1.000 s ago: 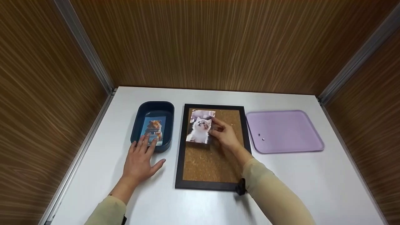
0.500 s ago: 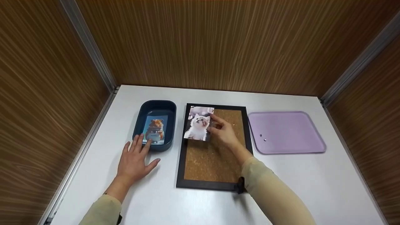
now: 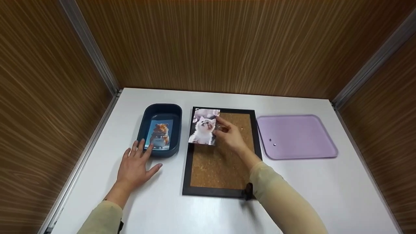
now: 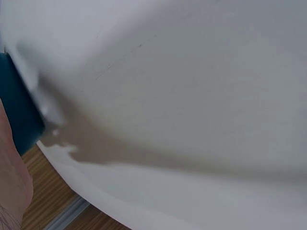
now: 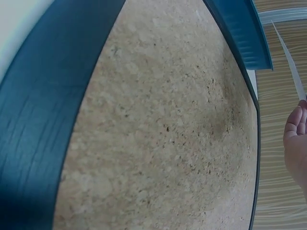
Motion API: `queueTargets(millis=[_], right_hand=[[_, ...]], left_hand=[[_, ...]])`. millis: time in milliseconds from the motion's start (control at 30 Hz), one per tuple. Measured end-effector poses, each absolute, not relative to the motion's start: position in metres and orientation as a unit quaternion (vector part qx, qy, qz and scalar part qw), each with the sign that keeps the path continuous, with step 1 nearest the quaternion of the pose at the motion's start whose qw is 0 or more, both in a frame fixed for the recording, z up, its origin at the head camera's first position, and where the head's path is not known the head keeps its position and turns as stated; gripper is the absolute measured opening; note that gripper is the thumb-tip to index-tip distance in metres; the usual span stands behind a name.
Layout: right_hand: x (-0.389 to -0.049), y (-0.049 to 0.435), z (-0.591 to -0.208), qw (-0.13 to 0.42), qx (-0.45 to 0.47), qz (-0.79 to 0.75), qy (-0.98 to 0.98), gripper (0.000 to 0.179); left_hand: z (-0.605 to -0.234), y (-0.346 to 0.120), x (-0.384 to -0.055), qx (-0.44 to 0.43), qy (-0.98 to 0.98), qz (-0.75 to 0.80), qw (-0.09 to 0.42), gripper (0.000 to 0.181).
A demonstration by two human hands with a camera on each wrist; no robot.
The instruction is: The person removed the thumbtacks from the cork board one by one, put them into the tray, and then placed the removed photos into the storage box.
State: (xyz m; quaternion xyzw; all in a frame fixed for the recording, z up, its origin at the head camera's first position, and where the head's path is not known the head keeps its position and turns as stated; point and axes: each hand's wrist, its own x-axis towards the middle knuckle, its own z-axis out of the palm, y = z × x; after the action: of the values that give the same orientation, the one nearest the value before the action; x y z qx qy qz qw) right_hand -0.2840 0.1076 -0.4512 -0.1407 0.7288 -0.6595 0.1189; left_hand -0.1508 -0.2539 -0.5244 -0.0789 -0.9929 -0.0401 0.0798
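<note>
My right hand (image 3: 231, 137) pinches the right edge of a kitten picture card (image 3: 204, 128) between thumb and fingers. The card is over the upper left of a black-framed corkboard (image 3: 214, 172), overlapping the frame's left side in the head view. Seen from the right wrist, the card (image 5: 290, 62) is edge-on, lifted off the cork (image 5: 163, 115), with my right hand (image 5: 297, 148) at its end. My left hand (image 3: 132, 170) lies with spread fingers at the front rim of a dark blue box (image 3: 176, 130). Inside the box rests a hamster picture card (image 3: 159, 131).
A pale purple tray (image 3: 299, 136) lies right of the corkboard, with two small pins (image 3: 272, 142) near its left side. Wood-grain walls (image 3: 208, 48) stand behind and at both sides of the white table (image 3: 208, 214).
My right hand has carried the kitten card a little left and up, toward the board's upper left corner. My left hand has drawn back slightly down and left, uncovering more of the hamster card.
</note>
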Motion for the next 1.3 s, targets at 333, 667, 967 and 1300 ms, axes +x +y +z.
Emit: queueTargets(millis=[333,667,967,1300], right_hand=[[-0.285,0.097,-0.444,0.125,-0.147,-0.678,0.709,0.062],[-0.287,0.082,-0.437,0.112,-0.163,-0.676,0.71,0.061],[-0.283,0.073,-0.434,0.113,-0.169,-0.673,0.711,0.061],[-0.281,0.046,-0.428,0.115,-0.187,-0.663,0.715,0.059]], left_hand=[[-0.525,-0.253,-0.148,-0.075,-0.993,-0.042,0.079,0.09],[-0.524,-0.25,-0.147,-0.071,-0.992,-0.063,0.079,0.089],[-0.523,-0.248,-0.147,-0.077,-0.991,-0.07,0.084,0.089],[-0.524,-0.25,-0.144,-0.071,-0.992,-0.065,0.083,0.092]])
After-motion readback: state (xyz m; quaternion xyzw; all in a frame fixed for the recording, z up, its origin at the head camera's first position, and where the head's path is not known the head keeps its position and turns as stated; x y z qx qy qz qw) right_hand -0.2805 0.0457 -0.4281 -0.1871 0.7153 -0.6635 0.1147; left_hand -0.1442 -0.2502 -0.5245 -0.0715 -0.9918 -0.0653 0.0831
